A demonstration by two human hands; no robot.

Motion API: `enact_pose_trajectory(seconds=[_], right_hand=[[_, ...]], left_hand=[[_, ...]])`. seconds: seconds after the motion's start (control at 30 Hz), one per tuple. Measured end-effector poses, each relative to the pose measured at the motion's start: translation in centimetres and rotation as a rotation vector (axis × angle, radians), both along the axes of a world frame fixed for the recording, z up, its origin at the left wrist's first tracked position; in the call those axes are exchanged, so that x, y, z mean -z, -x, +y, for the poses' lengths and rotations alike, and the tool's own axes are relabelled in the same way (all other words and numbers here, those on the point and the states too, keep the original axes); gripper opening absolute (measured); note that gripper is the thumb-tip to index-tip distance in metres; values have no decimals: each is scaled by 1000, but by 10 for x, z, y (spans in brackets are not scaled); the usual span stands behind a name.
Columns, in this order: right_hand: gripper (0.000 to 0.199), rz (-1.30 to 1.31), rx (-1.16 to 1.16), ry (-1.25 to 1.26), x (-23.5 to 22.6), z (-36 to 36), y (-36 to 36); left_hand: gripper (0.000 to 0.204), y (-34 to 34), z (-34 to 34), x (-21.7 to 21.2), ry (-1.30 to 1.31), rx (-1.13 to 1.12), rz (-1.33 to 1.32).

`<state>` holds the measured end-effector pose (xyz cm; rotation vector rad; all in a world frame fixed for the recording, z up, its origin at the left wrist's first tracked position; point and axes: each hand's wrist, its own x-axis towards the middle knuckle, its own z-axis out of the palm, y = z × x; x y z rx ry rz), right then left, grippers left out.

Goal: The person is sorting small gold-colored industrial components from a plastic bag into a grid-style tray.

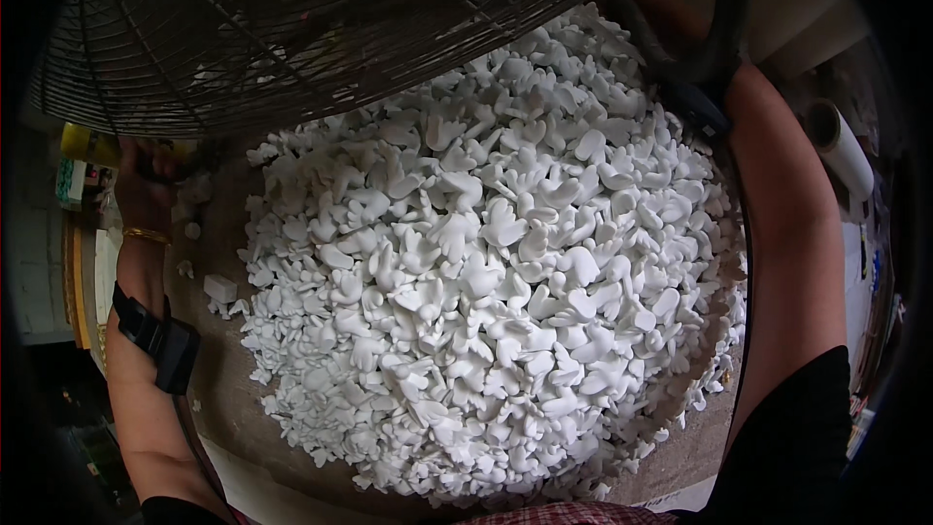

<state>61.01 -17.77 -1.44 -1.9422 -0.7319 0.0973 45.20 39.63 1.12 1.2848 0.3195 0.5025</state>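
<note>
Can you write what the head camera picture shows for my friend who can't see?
A big heap of small white pieces, many rounded or lobed, lies on a brownish surface. A dark wire mesh curves over the far side; a person's left hand is near its left end, and their right arm extends forward on the right.

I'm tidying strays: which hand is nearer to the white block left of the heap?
Left: the left hand is up-left of the white block; the right hand is across the heap, upper right.
</note>
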Motion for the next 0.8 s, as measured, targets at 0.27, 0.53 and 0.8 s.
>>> enact_pose_trajectory(seconds=[0.27, 0.53, 0.8], right_hand=[[45, 36, 2, -2, 10, -33, -21], [45, 69, 49, 0, 13, -22, -28], [46, 95, 73, 34, 19, -19, -34]], left_hand=[[26, 3, 17, 3, 46, 70, -15], [28, -5, -7, 2, 35, -31, -10], [26, 0, 24, 9, 29, 91, -61]])
